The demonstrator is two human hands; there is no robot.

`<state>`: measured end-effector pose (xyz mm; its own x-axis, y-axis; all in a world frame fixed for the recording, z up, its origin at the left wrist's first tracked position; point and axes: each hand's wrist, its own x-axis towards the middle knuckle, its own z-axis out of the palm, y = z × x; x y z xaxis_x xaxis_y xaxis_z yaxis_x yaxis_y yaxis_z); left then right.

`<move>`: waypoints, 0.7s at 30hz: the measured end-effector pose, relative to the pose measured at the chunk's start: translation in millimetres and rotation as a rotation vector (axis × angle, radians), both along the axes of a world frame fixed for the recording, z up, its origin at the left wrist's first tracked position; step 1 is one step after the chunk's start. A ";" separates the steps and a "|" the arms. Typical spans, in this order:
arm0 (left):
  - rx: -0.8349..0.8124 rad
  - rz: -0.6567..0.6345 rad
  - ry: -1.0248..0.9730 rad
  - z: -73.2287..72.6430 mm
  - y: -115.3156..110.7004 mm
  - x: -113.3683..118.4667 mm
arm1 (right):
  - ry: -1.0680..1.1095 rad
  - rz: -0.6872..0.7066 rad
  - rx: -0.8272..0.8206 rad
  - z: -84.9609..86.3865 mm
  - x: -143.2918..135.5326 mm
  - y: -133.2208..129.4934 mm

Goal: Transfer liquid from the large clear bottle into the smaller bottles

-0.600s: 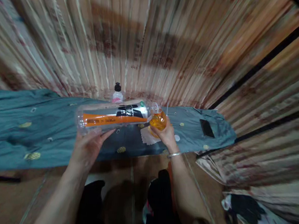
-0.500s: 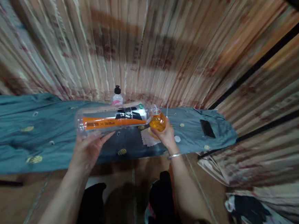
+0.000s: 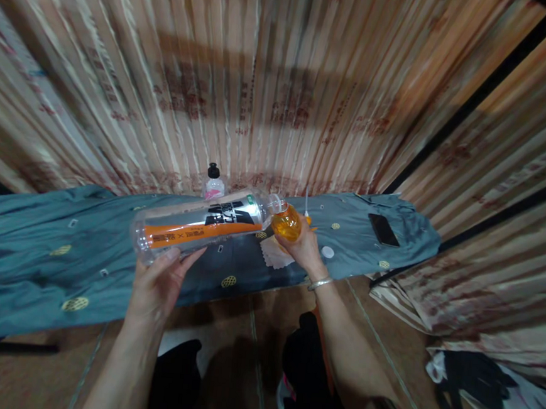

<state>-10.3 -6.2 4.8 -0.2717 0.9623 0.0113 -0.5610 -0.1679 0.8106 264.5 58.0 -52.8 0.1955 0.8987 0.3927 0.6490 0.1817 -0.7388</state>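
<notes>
My left hand (image 3: 163,278) supports a large clear plastic bottle (image 3: 200,224) with an orange, silver and black label. The bottle lies nearly level, its neck pointing right and slightly up. At its mouth is a small rounded clear container of orange liquid (image 3: 286,223), gripped in my right hand (image 3: 305,248). The two mouths meet or overlap; I cannot tell whether they touch. A silver bracelet (image 3: 319,284) circles my right wrist. Below the container lies a pale scalloped cloth (image 3: 275,254), with a round white cap (image 3: 328,252) to the right of my right hand.
A long narrow surface carries a teal patterned cloth (image 3: 110,236). On it are a small black-capped bottle (image 3: 214,184) at the back and a dark phone (image 3: 383,229) at the right. Behind hangs a pleated curtain (image 3: 244,89). Dark bars cross the right side.
The view has shifted slightly, and things at the right sit a little lower and farther right. Both hands keep their holds, with the bottle and the orange container still mouth to mouth.
</notes>
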 end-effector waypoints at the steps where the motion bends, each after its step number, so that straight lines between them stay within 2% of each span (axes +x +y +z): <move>1: 0.000 0.000 0.000 -0.2 0.1 -0.3 | -0.002 0.003 0.008 0.0 -0.1 0.0; 21: 0.049 -0.012 0.030 -1.1 1.0 -2.2 | 0.010 0.002 -0.019 6.2 -1.8 -3.0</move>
